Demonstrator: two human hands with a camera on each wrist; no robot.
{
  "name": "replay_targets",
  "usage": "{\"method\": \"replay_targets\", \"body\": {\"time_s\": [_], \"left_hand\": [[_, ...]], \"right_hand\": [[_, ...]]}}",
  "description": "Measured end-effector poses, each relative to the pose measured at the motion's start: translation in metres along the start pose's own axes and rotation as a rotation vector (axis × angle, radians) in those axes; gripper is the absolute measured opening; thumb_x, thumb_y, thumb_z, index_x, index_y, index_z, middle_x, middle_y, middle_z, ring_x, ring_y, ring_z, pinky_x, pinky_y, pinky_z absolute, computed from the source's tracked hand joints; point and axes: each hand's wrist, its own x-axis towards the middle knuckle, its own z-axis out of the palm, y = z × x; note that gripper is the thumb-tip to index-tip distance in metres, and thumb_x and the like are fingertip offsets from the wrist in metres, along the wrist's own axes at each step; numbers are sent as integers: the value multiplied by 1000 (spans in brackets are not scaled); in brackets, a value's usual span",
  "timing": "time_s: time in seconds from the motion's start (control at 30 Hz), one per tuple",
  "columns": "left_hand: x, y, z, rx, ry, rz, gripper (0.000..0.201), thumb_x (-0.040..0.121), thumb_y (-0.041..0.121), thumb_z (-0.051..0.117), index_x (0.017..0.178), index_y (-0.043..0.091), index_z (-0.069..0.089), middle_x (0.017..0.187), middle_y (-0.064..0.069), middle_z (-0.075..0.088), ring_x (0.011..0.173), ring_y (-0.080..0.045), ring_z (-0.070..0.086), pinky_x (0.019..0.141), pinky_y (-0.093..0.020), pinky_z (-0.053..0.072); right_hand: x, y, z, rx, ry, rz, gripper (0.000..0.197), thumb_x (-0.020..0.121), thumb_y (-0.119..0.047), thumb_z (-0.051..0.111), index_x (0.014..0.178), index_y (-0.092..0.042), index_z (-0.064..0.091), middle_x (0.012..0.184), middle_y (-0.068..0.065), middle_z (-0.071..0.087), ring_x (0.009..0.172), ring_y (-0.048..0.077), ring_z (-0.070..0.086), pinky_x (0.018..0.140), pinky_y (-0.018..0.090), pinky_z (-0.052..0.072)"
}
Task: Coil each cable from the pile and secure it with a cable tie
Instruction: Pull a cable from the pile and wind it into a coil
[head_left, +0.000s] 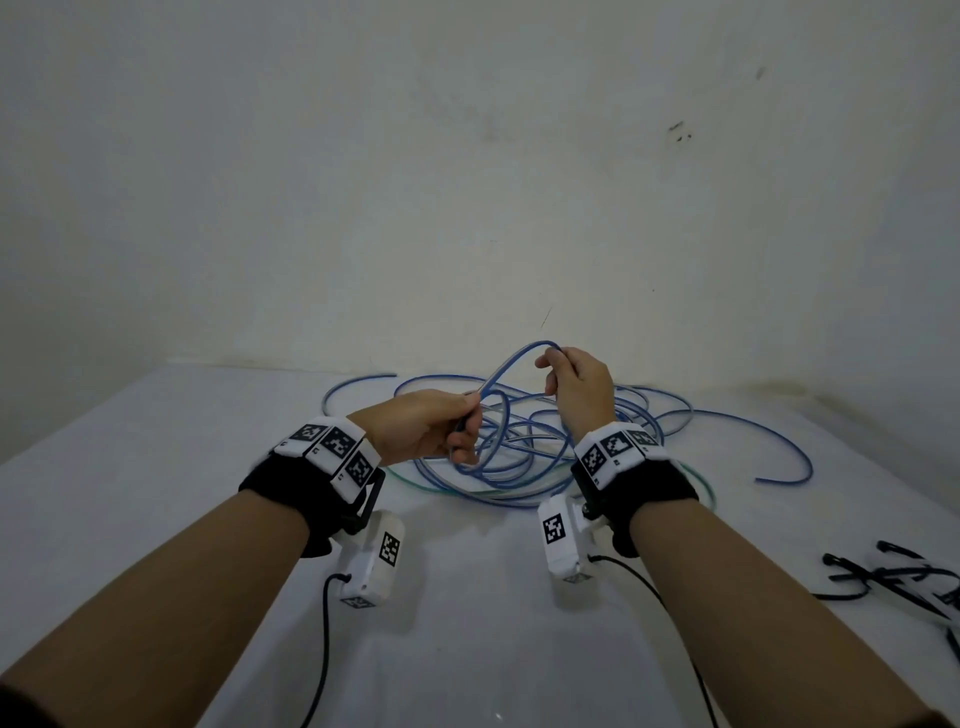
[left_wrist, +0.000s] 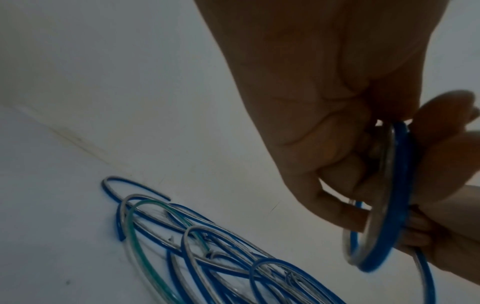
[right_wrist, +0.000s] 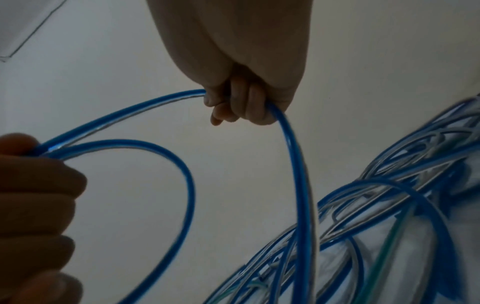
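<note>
A tangled pile of blue and clear cables (head_left: 524, 441) with one green strand lies on the white table near the wall. My left hand (head_left: 431, 428) grips a small coil of blue cable (left_wrist: 384, 205), its loop hanging below the fingers. My right hand (head_left: 574, 387), raised above the pile, pinches the same blue cable (right_wrist: 293, 164) further along; an arc of it (head_left: 514, 364) spans between the two hands. In the right wrist view the cable runs from my curled fingers (right_wrist: 241, 107) down into the pile (right_wrist: 389, 216).
Several black cable ties (head_left: 904, 582) lie at the table's right edge. A loose blue cable end (head_left: 779, 457) curves out to the right of the pile. The wall stands right behind the pile. The white table (head_left: 156, 441) stretches bare to the left and toward me.
</note>
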Motion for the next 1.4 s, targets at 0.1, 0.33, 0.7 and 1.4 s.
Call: {"method": "replay_targets", "body": {"time_s": [0.1,0.33,0.7,1.4], "left_hand": [[-3,2,-1,-50,1,16,31,100,23,33,75,9,45,54,3,40,49,-12,42,70,-28,52],[4,19,0,-263,204,264,39,102,32,26,68,16,37,46,10,30,40,-5,31,48,-20,45],[17,25,-13,-546,581,560,42,103,35,23,69,16,40,42,11,36,38,-5,35,51,-20,44],[42,-18,2,1138,458,289,28,102,26,29,86,14,48,83,-2,58,81,-22,57,77,-34,44]], "right_hand": [[3,2,-7,-38,5,21,27,99,-18,44,84,-9,64,57,-1,52,54,9,45,56,21,35],[-3,16,-6,-67,-202,189,9,97,-7,43,104,-8,50,75,1,57,59,14,51,58,26,44],[-27,36,-13,-66,-284,316,17,88,-4,62,82,-9,47,67,9,60,50,18,62,54,32,53],[-32,4,-6,-67,-632,51,8,90,-6,60,87,-12,63,64,0,57,52,8,50,55,21,44]]}}
